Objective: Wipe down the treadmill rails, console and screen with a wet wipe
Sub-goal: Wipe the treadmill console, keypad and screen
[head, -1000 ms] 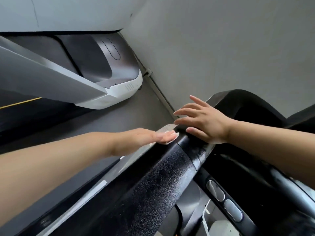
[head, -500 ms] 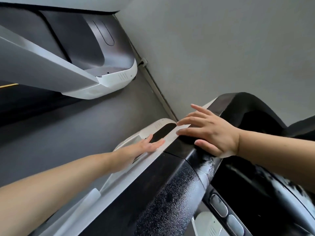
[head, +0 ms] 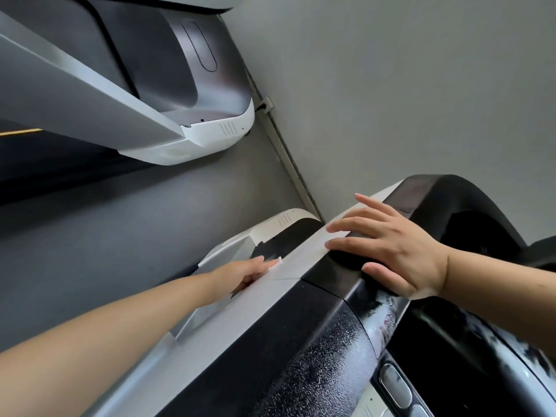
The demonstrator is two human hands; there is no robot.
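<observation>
While the right hand [head: 400, 254] rests flat with fingers spread on the black handrail [head: 337, 332] where it meets the console [head: 469, 206], the left hand [head: 249, 273] presses the wet wipe [head: 277, 262] against the outer grey side of the rail upright [head: 240, 314]; only a small white corner of the wipe shows beyond its straight fingertips. Compared with one second ago, the left hand has moved off the top of the rail and down onto this grey side panel, and the right hand has kept its bracing position. This indicates that the wiping stroke is passing from the rail top to its flank. The rail's textured black section shows moisture streaks; console and screen appear to remain pending.
</observation>
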